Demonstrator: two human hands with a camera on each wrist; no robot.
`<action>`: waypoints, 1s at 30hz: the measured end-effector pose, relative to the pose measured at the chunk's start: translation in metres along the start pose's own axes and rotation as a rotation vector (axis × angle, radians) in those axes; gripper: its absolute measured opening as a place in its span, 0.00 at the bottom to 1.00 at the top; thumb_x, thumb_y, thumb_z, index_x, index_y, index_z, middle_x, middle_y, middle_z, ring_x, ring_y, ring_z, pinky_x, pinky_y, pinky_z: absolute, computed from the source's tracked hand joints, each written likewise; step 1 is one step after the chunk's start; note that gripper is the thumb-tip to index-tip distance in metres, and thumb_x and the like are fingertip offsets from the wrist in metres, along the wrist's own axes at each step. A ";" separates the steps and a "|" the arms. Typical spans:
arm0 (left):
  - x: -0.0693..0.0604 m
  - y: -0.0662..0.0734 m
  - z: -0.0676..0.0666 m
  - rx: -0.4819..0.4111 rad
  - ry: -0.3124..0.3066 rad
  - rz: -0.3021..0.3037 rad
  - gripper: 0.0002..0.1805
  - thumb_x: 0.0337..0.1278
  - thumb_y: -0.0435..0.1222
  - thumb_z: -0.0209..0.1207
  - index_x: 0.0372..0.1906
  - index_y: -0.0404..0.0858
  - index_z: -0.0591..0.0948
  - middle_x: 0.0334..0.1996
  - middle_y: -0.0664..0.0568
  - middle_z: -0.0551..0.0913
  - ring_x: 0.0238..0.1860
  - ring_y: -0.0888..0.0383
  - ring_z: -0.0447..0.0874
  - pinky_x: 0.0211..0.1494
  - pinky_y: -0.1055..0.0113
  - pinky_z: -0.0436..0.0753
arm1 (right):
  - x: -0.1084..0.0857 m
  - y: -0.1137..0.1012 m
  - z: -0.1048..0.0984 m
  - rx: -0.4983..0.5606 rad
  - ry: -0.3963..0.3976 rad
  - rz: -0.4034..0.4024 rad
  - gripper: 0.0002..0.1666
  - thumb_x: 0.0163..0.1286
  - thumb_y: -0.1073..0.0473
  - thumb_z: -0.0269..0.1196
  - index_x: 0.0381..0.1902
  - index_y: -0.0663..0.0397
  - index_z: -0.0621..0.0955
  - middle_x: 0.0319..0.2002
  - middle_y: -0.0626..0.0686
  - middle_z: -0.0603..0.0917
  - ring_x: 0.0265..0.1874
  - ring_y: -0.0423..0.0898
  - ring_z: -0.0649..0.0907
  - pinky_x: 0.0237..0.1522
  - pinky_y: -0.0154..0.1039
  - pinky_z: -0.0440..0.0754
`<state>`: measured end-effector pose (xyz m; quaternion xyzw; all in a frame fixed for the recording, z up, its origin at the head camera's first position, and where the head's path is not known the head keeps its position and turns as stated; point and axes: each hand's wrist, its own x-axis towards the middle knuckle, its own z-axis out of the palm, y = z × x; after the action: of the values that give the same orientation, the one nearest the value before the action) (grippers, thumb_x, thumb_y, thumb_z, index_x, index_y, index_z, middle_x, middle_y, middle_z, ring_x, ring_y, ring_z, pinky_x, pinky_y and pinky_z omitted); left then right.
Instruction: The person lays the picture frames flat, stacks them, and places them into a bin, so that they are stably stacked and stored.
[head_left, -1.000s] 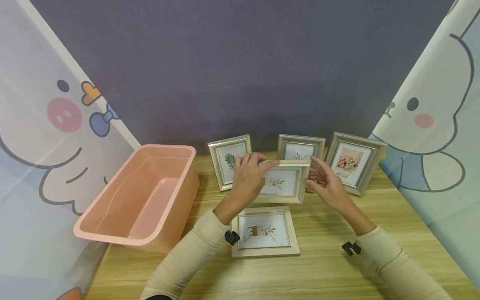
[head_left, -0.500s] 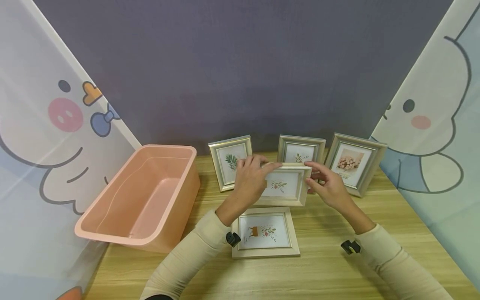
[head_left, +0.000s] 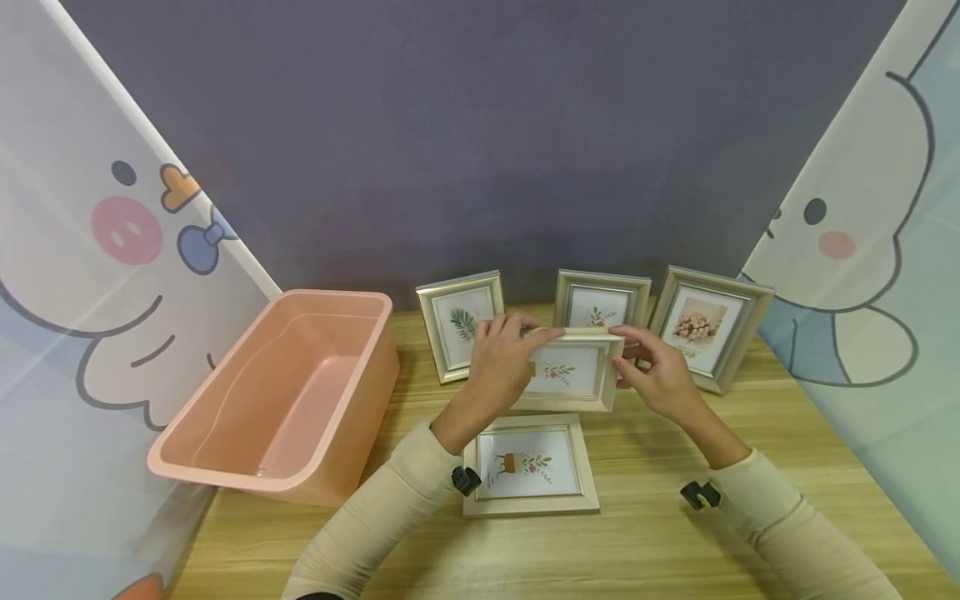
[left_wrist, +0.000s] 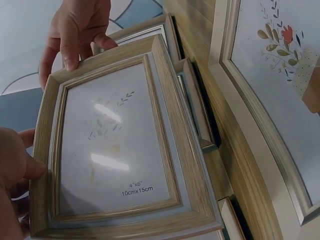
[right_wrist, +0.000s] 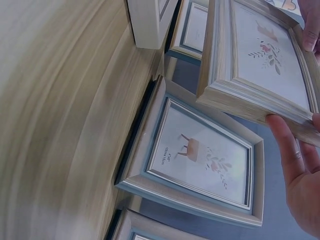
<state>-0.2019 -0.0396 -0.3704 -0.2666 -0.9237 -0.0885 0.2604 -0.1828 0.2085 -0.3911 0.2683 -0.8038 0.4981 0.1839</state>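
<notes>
A pale wood-toned picture frame (head_left: 567, 372) with a plant print is held sideways above the table. My left hand (head_left: 497, 367) grips its left part, thumb along the top edge. My right hand (head_left: 662, 379) pinches the upper right corner between thumb and fingers. In the left wrist view, glare crosses the glass of the held picture frame (left_wrist: 112, 145), and printed size text shows at one corner. Below it lies a cream picture frame (head_left: 531, 464) with a potted-plant print, face up. In the right wrist view, fingers of my right hand (right_wrist: 300, 185) support the frame's edge.
Three picture frames stand behind: one with a green leaf (head_left: 460, 327), one with a plant print (head_left: 602, 298) partly hidden, and one with pink flowers (head_left: 708, 327). A pink plastic tub (head_left: 360, 392) stands at left on the wooden table (head_left: 675, 533), before a grey wall (head_left: 480, 150).
The held picture frame has moved slightly down and right. My right hand's fingers have come from beside it onto its upper right corner; the left hand keeps its grip.
</notes>
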 end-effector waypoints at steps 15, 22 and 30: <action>-0.005 -0.011 -0.001 -0.010 0.084 0.007 0.34 0.52 0.19 0.62 0.56 0.58 0.85 0.53 0.59 0.84 0.49 0.55 0.81 0.49 0.57 0.75 | -0.005 0.036 -0.002 0.029 0.028 -0.018 0.29 0.61 0.82 0.65 0.61 0.67 0.77 0.31 0.66 0.86 0.23 0.30 0.84 0.23 0.30 0.84; -0.007 -0.025 -0.003 -0.041 0.126 -0.027 0.23 0.61 0.23 0.60 0.50 0.53 0.87 0.50 0.56 0.86 0.51 0.51 0.82 0.49 0.55 0.78 | -0.008 0.040 -0.009 0.085 0.047 -0.026 0.29 0.60 0.85 0.62 0.59 0.70 0.77 0.30 0.64 0.82 0.27 0.35 0.86 0.23 0.34 0.86; -0.010 -0.038 -0.004 -0.247 0.204 0.001 0.13 0.61 0.25 0.65 0.46 0.43 0.89 0.46 0.49 0.86 0.49 0.51 0.83 0.53 0.59 0.83 | -0.009 0.042 -0.013 0.088 0.046 -0.019 0.27 0.61 0.84 0.62 0.59 0.71 0.77 0.33 0.67 0.83 0.29 0.34 0.87 0.24 0.36 0.87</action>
<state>-0.2135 -0.0776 -0.3735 -0.2866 -0.8745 -0.2280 0.3180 -0.2013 0.2375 -0.4206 0.2723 -0.7740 0.5373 0.1952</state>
